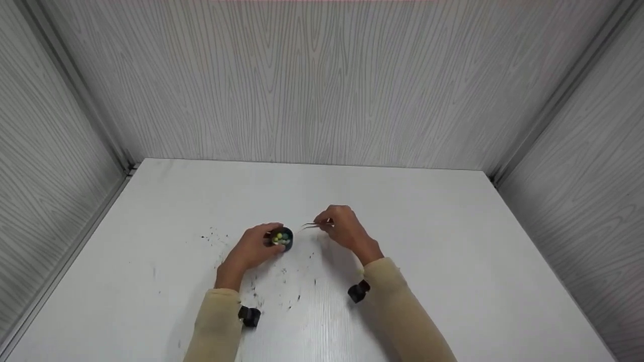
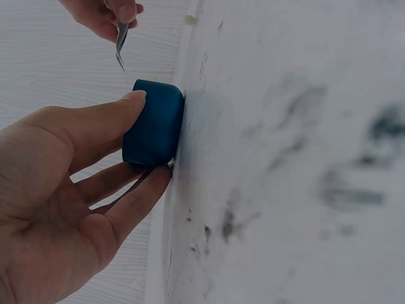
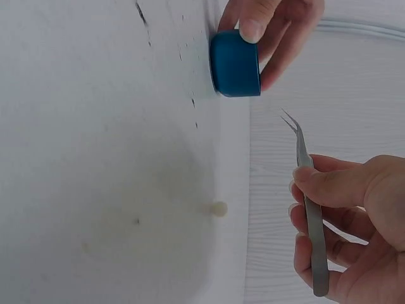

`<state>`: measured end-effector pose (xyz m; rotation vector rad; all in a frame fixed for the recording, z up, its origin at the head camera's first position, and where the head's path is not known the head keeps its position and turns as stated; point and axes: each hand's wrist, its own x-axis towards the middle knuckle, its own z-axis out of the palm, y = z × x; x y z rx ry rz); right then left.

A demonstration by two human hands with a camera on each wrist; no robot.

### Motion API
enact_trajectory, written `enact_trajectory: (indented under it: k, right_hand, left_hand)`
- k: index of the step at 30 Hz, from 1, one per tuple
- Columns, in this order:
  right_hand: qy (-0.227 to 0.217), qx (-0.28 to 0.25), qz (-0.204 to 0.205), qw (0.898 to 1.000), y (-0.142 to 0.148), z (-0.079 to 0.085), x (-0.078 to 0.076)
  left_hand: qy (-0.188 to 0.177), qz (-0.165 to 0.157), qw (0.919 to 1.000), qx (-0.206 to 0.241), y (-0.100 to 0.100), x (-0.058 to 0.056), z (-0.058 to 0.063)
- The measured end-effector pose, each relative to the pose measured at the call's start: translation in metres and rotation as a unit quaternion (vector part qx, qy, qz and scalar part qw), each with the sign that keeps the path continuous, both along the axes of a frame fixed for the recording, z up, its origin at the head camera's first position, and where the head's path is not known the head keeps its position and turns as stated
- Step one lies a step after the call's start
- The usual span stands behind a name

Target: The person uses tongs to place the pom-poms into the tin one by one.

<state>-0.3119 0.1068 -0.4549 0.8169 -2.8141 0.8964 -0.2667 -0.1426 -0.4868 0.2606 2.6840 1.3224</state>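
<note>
My left hand (image 1: 255,246) grips a small blue cup (image 2: 155,123) between thumb and fingers, and the cup stands on the white table. Several yellow, green and pale beads (image 1: 280,237) lie inside it in the head view; the wrist views show only its outer wall. Off to the cup's right, my right hand (image 1: 347,229) pinches a pair of metal tweezers (image 3: 314,228) with curved, pointed tips. Those tips are slightly apart, hold nothing, and point toward the cup from a short distance. A single pale bead (image 3: 219,209) sits on the table below the right hand.
Dark scuffs and specks mark the white table (image 1: 432,226) around the left hand. Wood-grain panels (image 1: 312,80) wall in the back and both sides. A small black device (image 1: 358,291) is worn at each wrist, over the beige sleeves (image 1: 402,301).
</note>
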Motion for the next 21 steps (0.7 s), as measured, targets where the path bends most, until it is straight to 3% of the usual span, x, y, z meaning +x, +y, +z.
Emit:
enact_trajectory:
  k: [11,21]
  right_hand:
    - [-0.003,-0.011,-0.020,1.000,0.032,-0.003,0.000]
    - [-0.026,-0.003,-0.036,0.999,0.052,-0.007,0.002]
  left_hand:
    - [0.014,-0.010,0.9998,0.011,-0.003,0.002,0.000]
    - [0.003,-0.006,0.9999,0.008,-0.002,0.002,0.001]
